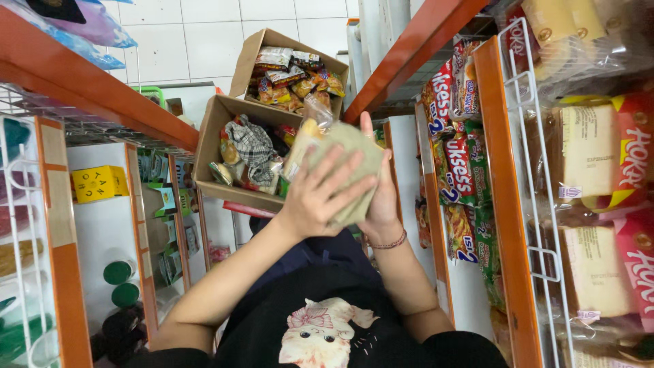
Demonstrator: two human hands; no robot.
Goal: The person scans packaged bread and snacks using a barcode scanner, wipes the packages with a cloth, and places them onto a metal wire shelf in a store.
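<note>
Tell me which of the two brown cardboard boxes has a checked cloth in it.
The nearer brown cardboard box, beside both hands: a checked cloth lies inside. The farther box holds only snack packets.

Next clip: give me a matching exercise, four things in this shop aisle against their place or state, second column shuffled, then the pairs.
Things:
1. Clear bag
2. Checked cloth
3. Yellow box
4. Bracelet

Places or states:
A. On the shelf at image left
B. Held between both hands
C. Around a wrist
D. In the nearer cardboard box

Pairs: 1-B, 2-D, 3-A, 4-C
</note>
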